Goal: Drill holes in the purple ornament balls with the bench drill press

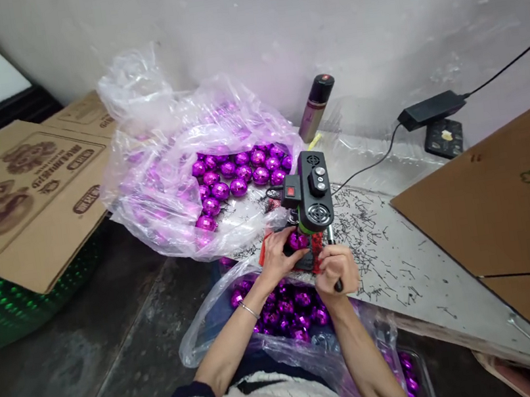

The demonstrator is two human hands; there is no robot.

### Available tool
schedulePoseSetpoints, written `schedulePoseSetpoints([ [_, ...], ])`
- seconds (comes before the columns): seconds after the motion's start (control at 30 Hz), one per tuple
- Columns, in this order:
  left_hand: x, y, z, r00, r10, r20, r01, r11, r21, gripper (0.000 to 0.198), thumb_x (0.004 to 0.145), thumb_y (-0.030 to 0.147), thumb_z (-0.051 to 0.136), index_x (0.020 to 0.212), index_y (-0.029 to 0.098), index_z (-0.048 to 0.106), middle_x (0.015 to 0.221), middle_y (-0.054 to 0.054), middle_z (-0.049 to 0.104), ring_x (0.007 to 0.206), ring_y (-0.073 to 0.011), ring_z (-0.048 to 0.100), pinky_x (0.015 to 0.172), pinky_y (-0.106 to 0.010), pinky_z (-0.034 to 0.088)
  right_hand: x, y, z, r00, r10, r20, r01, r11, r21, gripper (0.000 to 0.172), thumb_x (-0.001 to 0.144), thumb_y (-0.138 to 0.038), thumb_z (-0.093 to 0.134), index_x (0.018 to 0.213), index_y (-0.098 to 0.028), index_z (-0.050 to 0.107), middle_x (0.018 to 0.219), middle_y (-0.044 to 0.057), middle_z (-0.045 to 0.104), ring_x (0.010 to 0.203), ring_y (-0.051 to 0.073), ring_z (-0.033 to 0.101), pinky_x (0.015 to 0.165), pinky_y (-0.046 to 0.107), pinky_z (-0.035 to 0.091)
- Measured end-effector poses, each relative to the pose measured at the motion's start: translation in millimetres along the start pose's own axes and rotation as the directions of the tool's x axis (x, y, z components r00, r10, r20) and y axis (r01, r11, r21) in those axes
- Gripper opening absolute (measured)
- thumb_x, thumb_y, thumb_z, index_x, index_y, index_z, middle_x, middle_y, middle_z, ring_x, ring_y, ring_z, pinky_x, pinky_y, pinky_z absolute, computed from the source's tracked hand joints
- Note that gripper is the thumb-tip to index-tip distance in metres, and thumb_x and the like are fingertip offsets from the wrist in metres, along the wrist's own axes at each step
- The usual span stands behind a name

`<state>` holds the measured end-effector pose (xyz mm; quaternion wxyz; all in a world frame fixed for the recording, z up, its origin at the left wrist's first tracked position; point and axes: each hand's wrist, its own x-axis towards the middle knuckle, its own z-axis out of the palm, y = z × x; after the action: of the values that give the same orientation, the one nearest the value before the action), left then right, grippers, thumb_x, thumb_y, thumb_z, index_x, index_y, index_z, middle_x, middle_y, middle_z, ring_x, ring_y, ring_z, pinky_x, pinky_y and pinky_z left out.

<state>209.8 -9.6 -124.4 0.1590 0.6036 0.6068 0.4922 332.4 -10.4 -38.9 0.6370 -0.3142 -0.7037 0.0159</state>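
Note:
My left hand [279,255] pinches a shiny purple ball [296,241] and holds it under the head of a small black bench machine [311,193] with a red switch. My right hand [336,270] is closed around the machine's black lever handle [337,284]. A clear plastic bag [155,168] at the back left lies open with several purple balls [236,175] in it. In front of me, a second bag [201,340] on my lap holds several more purple balls [289,308].
The grey worktop [415,269] is strewn with small dark wire bits. A spray can [316,107] stands by the wall, and a black power adapter [431,110] with its cable lies to the right. Cardboard sheets [511,215] lie right and left [20,195].

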Motion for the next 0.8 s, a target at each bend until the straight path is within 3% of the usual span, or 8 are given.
schedulePoseSetpoints([
  [0.1,0.4,0.6,-4.1,0.999,0.030,-0.019,-0.030,0.999,-0.018,0.060,0.083,0.048,0.081,0.134,0.020,0.063,0.123,-0.012,0.074,0.113,-0.0278,0.070,0.102,-0.047,0.052,24.0,-15.1,-5.3,0.995,0.101,0.024,-0.101,0.995,0.024,0.033,0.100,-0.016,0.043,0.068,-0.022,0.049,0.066,-0.001,0.056,0.062,0.013,0.057,0.059,0.029,0.042],
  [0.2,-16.0,4.2,-17.9,0.994,0.109,-0.029,-0.108,0.993,0.044,0.067,0.083,0.055,0.078,0.137,0.020,0.060,0.125,-0.014,0.072,0.117,-0.0292,0.068,0.106,-0.050,0.050,39.3,-25.4,-8.8,0.987,0.155,0.030,-0.156,0.987,0.040,0.033,0.099,-0.014,0.046,0.067,-0.022,0.050,0.064,-0.001,0.056,0.064,0.014,0.059,0.061,0.031,0.043],
  [0.37,-69.4,9.2,-48.1,0.933,0.338,0.123,-0.357,0.910,0.209,0.095,0.072,0.078,0.073,0.144,0.018,0.056,0.126,-0.018,0.070,0.119,-0.0330,0.066,0.110,-0.051,0.047,31.6,-26.1,-7.9,0.988,0.144,0.047,-0.147,0.988,0.050,0.031,0.098,-0.015,0.046,0.069,-0.023,0.051,0.066,0.000,0.057,0.066,0.016,0.060,0.062,0.032,0.043],
  [0.43,-72.4,7.2,-61.6,0.920,0.375,0.113,-0.391,0.890,0.235,0.102,0.073,0.086,0.063,0.146,0.015,0.054,0.127,-0.020,0.069,0.120,-0.0336,0.065,0.109,-0.050,0.047,26.2,-24.4,-7.1,0.989,0.138,0.052,-0.140,0.989,0.051,0.031,0.098,-0.014,0.046,0.069,-0.023,0.052,0.066,-0.001,0.057,0.067,0.016,0.060,0.062,0.032,0.043],
  [0.5,-55.1,1.4,-79.7,0.948,0.319,0.020,-0.309,0.898,0.313,0.085,0.089,0.079,0.049,0.145,0.016,0.056,0.131,-0.019,0.067,0.123,-0.0323,0.062,0.110,-0.049,0.046,23.4,-23.1,-6.7,0.990,0.133,0.047,-0.135,0.990,0.048,0.031,0.098,-0.014,0.046,0.069,-0.023,0.051,0.066,-0.001,0.057,0.066,0.015,0.060,0.062,0.032,0.042],
  [0.6,-6.0,-11.1,-115.2,0.979,0.061,-0.197,0.047,0.864,0.501,0.050,0.106,0.046,0.035,0.136,0.016,0.062,0.135,-0.019,0.066,0.128,-0.0331,0.059,0.110,-0.051,0.043,22.2,-21.8,-7.0,0.991,0.125,0.052,-0.127,0.991,0.039,0.032,0.098,-0.014,0.047,0.068,-0.022,0.051,0.067,0.000,0.058,0.067,0.015,0.060,0.062,0.032,0.042],
  [0.7,34.7,-20.2,-147.0,0.929,-0.225,-0.294,0.366,0.684,0.632,0.044,0.105,0.032,0.038,0.131,0.008,0.064,0.126,-0.025,0.069,0.118,-0.0387,0.063,0.103,-0.053,0.044,20.8,-21.2,-7.5,0.991,0.126,0.055,-0.127,0.991,0.032,0.031,0.098,-0.013,0.046,0.068,-0.022,0.051,0.068,0.000,0.059,0.069,0.015,0.060,0.064,0.031,0.043],
  [0.8,46.8,-21.5,-160.7,0.873,-0.409,-0.266,0.464,0.527,0.711,0.047,0.104,0.036,0.043,0.130,0.002,0.061,0.115,-0.029,0.071,0.110,-0.0414,0.066,0.099,-0.053,0.047,19.3,-21.1,-7.5,0.991,0.125,0.057,-0.127,0.992,0.027,0.031,0.098,-0.013,0.046,0.069,-0.022,0.051,0.068,0.000,0.058,0.069,0.015,0.061,0.064,0.031,0.043],
])
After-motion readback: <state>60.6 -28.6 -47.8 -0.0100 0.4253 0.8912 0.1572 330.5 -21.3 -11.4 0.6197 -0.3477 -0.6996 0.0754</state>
